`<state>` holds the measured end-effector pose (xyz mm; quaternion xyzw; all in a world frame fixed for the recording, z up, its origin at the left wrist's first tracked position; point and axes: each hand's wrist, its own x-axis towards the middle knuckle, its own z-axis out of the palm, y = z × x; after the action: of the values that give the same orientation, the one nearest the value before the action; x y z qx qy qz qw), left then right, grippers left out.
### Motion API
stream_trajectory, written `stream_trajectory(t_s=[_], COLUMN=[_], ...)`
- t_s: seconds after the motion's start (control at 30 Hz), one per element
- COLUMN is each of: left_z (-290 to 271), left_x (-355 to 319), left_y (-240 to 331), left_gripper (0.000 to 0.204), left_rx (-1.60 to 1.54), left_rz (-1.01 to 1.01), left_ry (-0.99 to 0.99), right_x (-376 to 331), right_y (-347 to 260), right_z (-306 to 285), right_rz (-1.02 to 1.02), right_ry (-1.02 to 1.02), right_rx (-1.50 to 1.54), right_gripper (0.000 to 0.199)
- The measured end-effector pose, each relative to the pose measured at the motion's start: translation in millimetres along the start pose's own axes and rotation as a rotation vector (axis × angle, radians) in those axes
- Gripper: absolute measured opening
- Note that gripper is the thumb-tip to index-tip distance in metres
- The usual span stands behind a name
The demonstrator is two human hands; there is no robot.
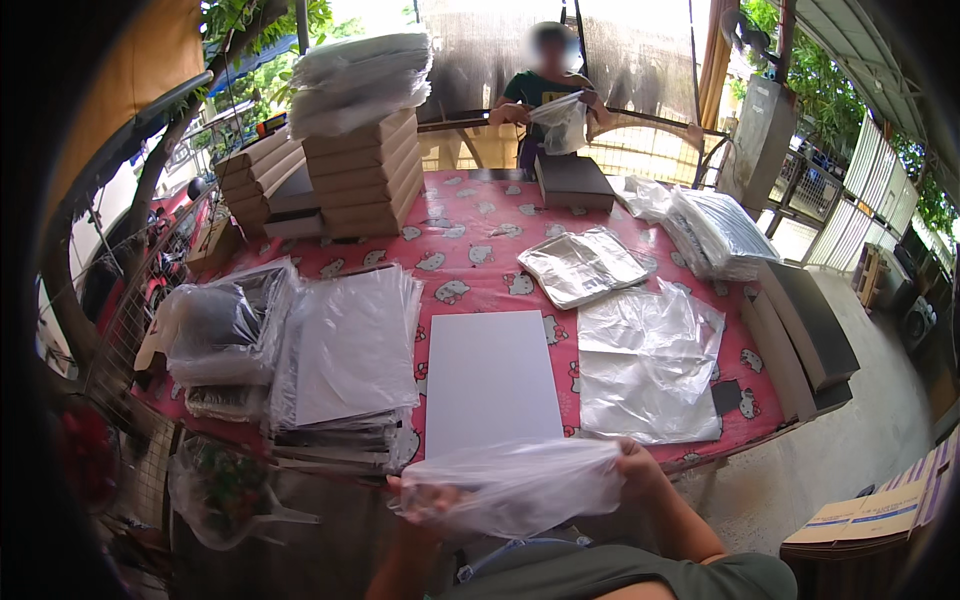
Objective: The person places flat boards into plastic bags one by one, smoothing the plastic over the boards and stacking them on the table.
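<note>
A clear plastic bag point(525, 485) is stretched sideways between my hands at the table's near edge. My left hand point(428, 502) grips its left end, and the film covers part of the fingers. At the right end, my right hand point(636, 468) is closed on the bag's edge. Just beyond lies a flat white rectangular board point(495, 380), its near end hidden by the bag. To its right, loose clear bags point(645, 370) lie spread flat. On the left is a stack of flat white pieces in clear plastic point(345, 345).
The table has a pink patterned cover point(470, 255). Tall brown stacks point(360, 175) topped with plastic-wrapped packs stand at the far left. Dark boxes point(800, 330) line the right edge. Across the table a person point(550, 95) holds a clear bag above a dark box point(575, 182).
</note>
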<state>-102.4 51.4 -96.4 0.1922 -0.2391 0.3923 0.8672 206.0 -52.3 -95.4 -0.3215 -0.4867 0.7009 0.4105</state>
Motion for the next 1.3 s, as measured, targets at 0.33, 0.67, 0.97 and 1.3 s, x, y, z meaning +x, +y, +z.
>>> stream_trajectory(t_s=[0.33, 0.67, 0.97, 1.3], left_z=[-46, -56, -85, -34], left_x=[-63, -37, -45, -90], left_y=[25, -5, -1, -30], left_gripper=[0.024, 0.008, 0.029, 0.024], left_rx=[0.756, 1.404, 1.618, 1.154], left_rz=[-0.301, 0.041, -0.072, 0.114], left_ry=[0.527, 1.079, 1.273, 1.473], right_x=[11, 44, 66, 2], right_y=[-29, 39, 32, 96], right_z=[4, -2, 20, -10], right_rz=[-0.148, 0.163, 0.258, 0.173], right_ry=[0.672, 0.995, 0.882, 0.856], right_rx=[0.214, -0.816, -1.034, 0.036], right_gripper=[0.021, 0.017, 0.028, 0.020])
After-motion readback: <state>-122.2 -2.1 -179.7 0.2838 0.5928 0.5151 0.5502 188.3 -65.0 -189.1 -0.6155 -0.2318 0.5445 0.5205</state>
